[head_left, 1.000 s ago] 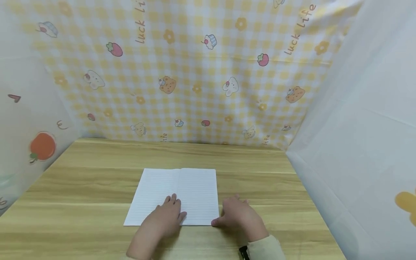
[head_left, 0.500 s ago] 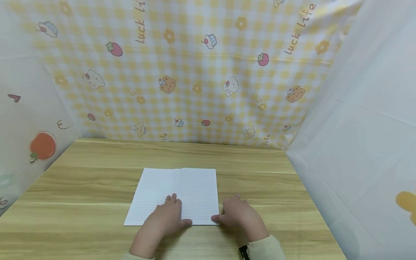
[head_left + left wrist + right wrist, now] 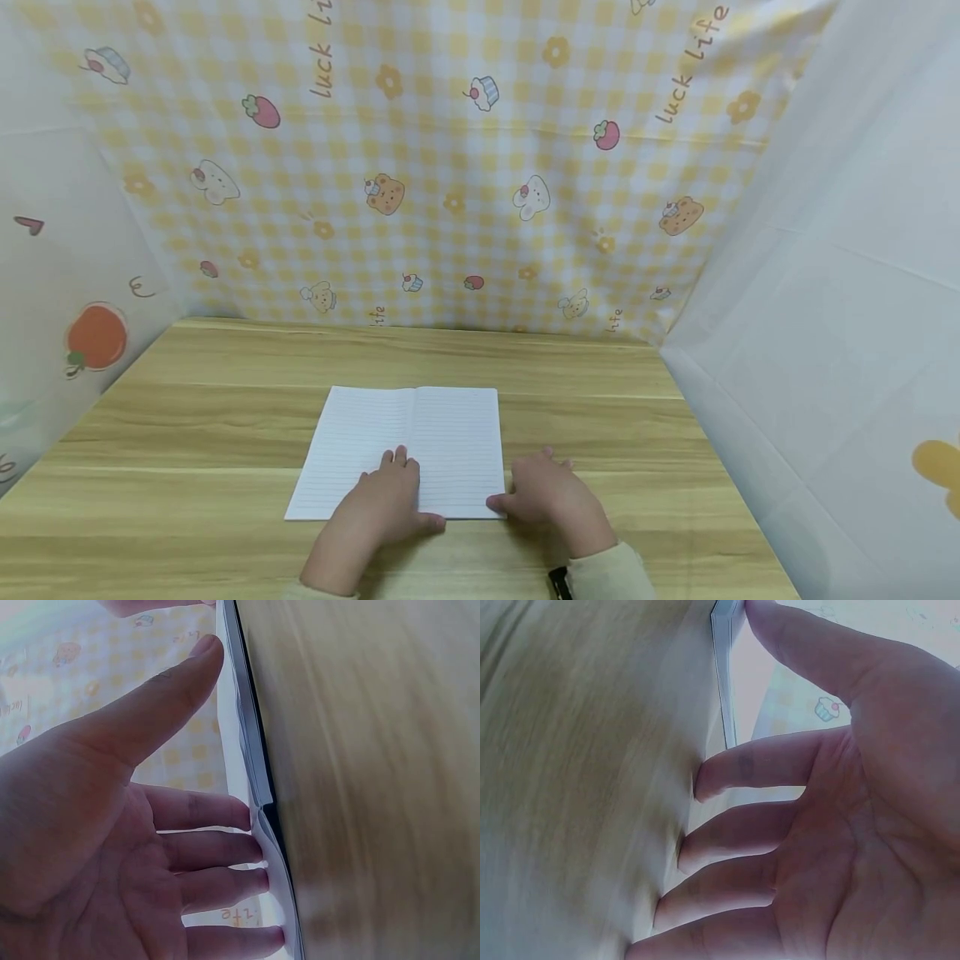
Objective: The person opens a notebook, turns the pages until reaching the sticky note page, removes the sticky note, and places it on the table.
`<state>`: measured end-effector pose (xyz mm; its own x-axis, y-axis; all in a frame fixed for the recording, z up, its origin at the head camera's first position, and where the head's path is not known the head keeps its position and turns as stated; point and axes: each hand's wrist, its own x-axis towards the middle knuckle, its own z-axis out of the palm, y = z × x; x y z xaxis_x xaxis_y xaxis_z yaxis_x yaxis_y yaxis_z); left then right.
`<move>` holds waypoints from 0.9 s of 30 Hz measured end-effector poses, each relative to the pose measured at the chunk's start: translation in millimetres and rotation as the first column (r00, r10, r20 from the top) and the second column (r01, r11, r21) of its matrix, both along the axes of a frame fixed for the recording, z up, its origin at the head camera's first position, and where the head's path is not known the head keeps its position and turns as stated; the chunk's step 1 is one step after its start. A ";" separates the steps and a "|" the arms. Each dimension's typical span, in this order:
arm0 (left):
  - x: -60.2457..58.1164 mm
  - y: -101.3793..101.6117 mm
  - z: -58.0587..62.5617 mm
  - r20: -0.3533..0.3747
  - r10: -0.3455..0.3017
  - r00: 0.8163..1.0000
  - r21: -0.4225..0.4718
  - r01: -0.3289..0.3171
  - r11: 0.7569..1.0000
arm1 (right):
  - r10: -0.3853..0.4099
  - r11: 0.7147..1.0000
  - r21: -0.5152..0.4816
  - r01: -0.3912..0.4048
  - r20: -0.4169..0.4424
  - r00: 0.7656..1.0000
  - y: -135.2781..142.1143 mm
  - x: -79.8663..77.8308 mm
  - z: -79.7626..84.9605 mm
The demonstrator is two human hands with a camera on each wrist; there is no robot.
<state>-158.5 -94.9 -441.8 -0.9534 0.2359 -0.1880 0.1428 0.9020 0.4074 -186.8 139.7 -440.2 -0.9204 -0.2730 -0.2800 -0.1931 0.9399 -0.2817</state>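
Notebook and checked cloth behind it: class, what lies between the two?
Only bare wooden tabletop lies between the open notebook and the checked cloth; the head view shows this.

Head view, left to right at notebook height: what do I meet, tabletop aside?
Left printed sheet → open notebook → right hand → right printed sheet. Left hand omitted: it overlaps the open notebook.

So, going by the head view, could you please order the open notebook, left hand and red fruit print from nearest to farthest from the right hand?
1. Notebook, touching the right hand at its near right corner.
2. Left hand, farther left, on the notebook.
3. Red fruit print, far left.
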 end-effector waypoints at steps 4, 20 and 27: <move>0.5 0.8 0.8 0.001 -0.003 1.000 -0.003 0.003 1.000 | -0.002 1.000 -0.004 0.002 -0.006 1.000 -1.4 1.3 2.5; -1.4 2.5 -2.0 0.008 0.011 1.000 0.004 -0.011 1.000 | -0.005 1.000 0.023 0.005 -0.032 0.999 -2.1 -1.1 -5.2; -3.6 -12.2 -5.4 -0.015 -0.045 0.999 0.064 0.046 0.997 | 0.008 0.999 0.031 -0.007 -0.031 0.999 2.8 -5.3 -14.2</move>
